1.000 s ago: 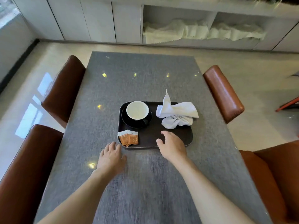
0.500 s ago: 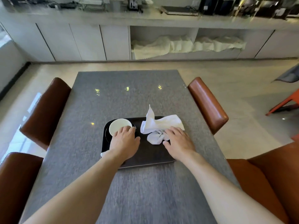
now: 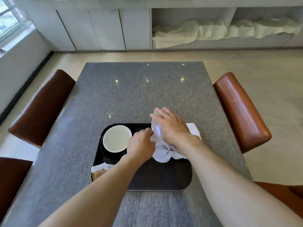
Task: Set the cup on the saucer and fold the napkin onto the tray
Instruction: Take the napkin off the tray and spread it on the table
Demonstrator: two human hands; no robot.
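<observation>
A dark tray (image 3: pixel 164 177) lies on the grey table in front of me. At its left a cup (image 3: pixel 117 138) with a white inside stands on a black saucer (image 3: pixel 105 153). The crumpled white napkin (image 3: pixel 164 154) sits at the tray's far right. My left hand (image 3: pixel 141 145) reaches past the cup, and its curled fingertips pinch the napkin's left edge. My right hand (image 3: pixel 172 125) lies over the top of the napkin with its fingers stretched out to the left, hiding the raised tip. Both hands are blurred.
Orange-and-white sugar packets (image 3: pixel 100 171) lie at the tray's near left corner, partly under my left forearm. Brown leather chairs (image 3: pixel 241 110) flank the table (image 3: pixel 131 92) on both sides. Cabinets with white cloth on shelves stand beyond.
My left hand has moved from over the cup to the napkin's left edge. My right hand has slid from the napkin's near side up over its top. The camera has come closer.
</observation>
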